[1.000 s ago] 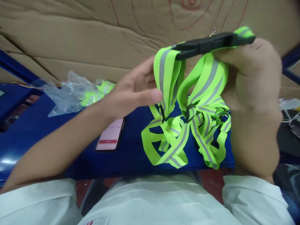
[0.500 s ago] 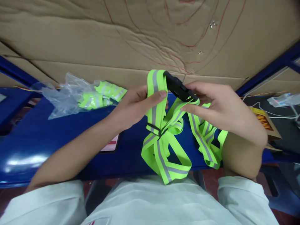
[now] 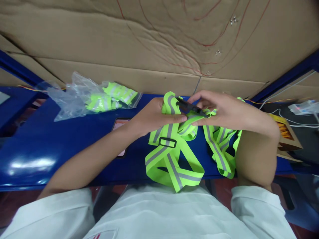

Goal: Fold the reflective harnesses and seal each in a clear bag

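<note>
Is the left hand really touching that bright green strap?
Touching. The head view shows the left hand with its thumb lying across the green strap.

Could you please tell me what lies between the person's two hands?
In the head view, a black buckle on a bright green strap lies between the left hand and the right hand.

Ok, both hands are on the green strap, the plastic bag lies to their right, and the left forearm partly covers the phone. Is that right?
No, the head view shows the bag on the left, not the right. The left hand and right hand are on the strap, and the left forearm partly covers the phone.
</note>
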Action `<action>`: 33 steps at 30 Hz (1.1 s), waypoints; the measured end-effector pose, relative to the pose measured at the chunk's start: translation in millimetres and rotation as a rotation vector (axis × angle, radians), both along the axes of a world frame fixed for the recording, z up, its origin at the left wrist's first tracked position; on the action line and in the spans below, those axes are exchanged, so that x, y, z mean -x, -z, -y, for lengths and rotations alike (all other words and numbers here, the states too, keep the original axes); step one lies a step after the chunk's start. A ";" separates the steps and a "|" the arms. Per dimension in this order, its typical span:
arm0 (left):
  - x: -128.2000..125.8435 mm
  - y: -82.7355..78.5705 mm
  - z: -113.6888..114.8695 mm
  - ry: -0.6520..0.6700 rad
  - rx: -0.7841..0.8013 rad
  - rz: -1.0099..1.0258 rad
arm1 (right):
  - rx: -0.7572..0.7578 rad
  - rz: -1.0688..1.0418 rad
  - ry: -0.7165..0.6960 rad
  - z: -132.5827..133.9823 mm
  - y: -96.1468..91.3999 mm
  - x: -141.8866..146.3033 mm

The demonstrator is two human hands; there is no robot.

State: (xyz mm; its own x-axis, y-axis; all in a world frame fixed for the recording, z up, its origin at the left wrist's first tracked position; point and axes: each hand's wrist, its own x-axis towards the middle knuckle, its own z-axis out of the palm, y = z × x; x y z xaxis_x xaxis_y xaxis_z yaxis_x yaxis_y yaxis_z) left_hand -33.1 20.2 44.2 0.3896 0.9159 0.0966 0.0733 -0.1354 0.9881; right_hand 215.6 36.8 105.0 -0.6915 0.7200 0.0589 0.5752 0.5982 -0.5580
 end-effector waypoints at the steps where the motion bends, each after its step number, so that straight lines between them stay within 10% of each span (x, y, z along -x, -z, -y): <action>1: 0.0 0.1 0.2 -0.012 -0.046 -0.015 | 0.044 0.022 -0.045 -0.5 -1.1 -2.7; 12: 1.6 -3.6 3.4 -0.026 -0.238 -0.006 | -0.023 -0.248 0.021 0.2 0.0 16.4; 20: -12.2 2.2 13.9 -0.136 -0.356 -0.072 | -0.210 -0.062 0.103 19.7 2.5 29.9; 27: -14.9 17.5 7.7 -0.128 -0.120 0.039 | -0.310 -0.151 0.178 25.6 -3.6 38.7; 33: -20.2 29.2 3.4 0.147 0.148 0.164 | -0.013 -0.330 0.160 14.0 -1.4 33.9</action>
State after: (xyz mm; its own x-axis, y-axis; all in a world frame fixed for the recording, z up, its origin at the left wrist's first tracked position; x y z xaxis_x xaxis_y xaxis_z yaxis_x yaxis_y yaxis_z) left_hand -12.9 16.8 15.0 0.5099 0.8593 0.0386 -0.0997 0.0145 0.9949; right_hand 181.7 22.8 106.4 -0.5123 0.8153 0.2699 0.4522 0.5232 -0.7223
